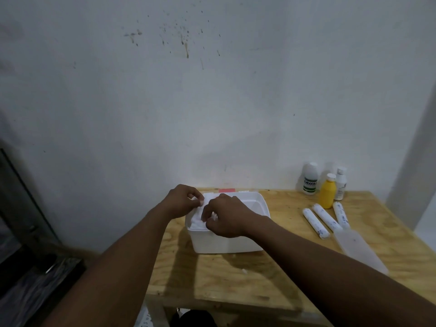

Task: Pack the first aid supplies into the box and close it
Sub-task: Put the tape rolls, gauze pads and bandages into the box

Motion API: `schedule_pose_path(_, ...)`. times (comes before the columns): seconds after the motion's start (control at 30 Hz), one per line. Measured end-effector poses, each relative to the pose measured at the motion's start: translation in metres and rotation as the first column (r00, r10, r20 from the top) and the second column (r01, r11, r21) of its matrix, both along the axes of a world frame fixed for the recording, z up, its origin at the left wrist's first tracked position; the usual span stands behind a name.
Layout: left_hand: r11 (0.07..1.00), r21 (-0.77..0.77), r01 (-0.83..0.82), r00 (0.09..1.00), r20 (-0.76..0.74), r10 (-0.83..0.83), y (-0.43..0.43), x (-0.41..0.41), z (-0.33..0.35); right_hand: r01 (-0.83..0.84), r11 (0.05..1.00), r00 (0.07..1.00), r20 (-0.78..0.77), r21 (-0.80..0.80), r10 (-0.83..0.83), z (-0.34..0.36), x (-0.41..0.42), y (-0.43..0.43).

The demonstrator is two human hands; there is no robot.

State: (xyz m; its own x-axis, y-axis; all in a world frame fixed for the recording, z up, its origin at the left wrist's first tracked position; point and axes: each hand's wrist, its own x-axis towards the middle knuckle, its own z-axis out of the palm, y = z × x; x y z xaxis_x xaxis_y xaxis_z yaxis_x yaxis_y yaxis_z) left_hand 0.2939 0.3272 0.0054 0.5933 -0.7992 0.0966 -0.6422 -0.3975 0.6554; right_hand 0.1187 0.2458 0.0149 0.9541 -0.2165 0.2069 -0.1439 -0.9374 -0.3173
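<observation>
An open white plastic box (226, 243) stands on the wooden table (236, 279) near the wall. Both hands are over its left end. My left hand (181, 200) pinches the upper edge of a white cotton wad (197, 223), and my right hand (226, 215) presses its fingers into the same wad inside the box. To the right lie three white rolled bandages (324, 217). Behind them stand a yellow bottle (327, 191) and two white bottles (310, 178). A translucent lid (359, 250) lies flat at the right.
The table butts against a stained white wall. A red and white strip (226, 190) shows just behind the box. Dark furniture (30, 256) stands at the lower left, off the table's left edge.
</observation>
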Motion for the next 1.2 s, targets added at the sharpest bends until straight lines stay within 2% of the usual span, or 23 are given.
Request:
schedule_pose_path(0.2,0.993,-0.103,-0.059,0.985,-0.166,0.042,0.006,-0.003,-0.004,0.012,1.000,0.999,0.038,-0.015,-0.011,0.000,-0.004,0.001)
schedule_pose_path(0.33,0.985,-0.142,-0.101,0.983,-0.164,0.077,0.006,-0.016,-0.021,0.013,1.000,1.000,0.005,-0.021,-0.013,-0.001,-0.005,0.000)
schedule_pose_path(0.4,0.973,-0.178,-0.147,0.973,-0.202,0.110,0.003,-0.020,-0.029,0.031,1.000,0.998,0.050,0.001,-0.031,0.003,-0.008,-0.004)
schedule_pose_path(0.47,0.958,-0.209,-0.194,0.954,-0.269,0.134,0.002,-0.023,-0.032,0.081,0.995,0.986,0.140,0.065,-0.090,0.011,-0.016,-0.013)
schedule_pose_path(0.57,0.948,-0.216,-0.235,0.940,-0.299,0.166,-0.002,-0.028,-0.034,0.274,0.955,0.938,0.190,0.111,-0.291,0.021,-0.040,-0.050)
schedule_pose_path(0.67,0.939,-0.238,-0.249,0.938,-0.302,0.172,-0.008,-0.034,-0.035,0.561,0.825,0.827,-0.015,0.066,-0.562,0.023,-0.086,-0.105)
schedule_pose_path(0.73,0.935,-0.247,-0.255,0.936,-0.306,0.174,-0.012,-0.035,-0.036,0.724,0.689,0.677,-0.218,0.025,-0.703,0.017,-0.126,-0.132)
schedule_pose_path(0.77,0.935,-0.246,-0.255,0.936,-0.306,0.175,-0.013,-0.036,-0.035,0.784,0.621,0.591,-0.306,-0.001,-0.746,0.013,-0.143,-0.142)
schedule_pose_path(0.83,0.938,-0.236,-0.253,0.935,-0.308,0.175,-0.013,-0.036,-0.034,0.829,0.555,0.478,-0.424,-0.072,-0.769,0.011,-0.171,-0.150)
schedule_pose_path(0.97,0.942,-0.220,-0.252,0.942,-0.280,0.187,-0.013,-0.035,-0.033,0.829,0.543,0.336,-0.657,-0.133,-0.675,0.024,-0.195,-0.130)
schedule_pose_path(1.03,0.943,-0.214,-0.253,0.946,-0.261,0.194,-0.012,-0.035,-0.034,0.833,0.542,0.294,-0.741,-0.111,-0.603,0.028,-0.195,-0.122)
schedule_pose_path(1.2,0.955,-0.182,-0.235,0.962,-0.183,0.202,-0.010,-0.037,-0.030,0.861,0.499,0.276,-0.740,-0.092,-0.613,0.016,-0.189,-0.124)
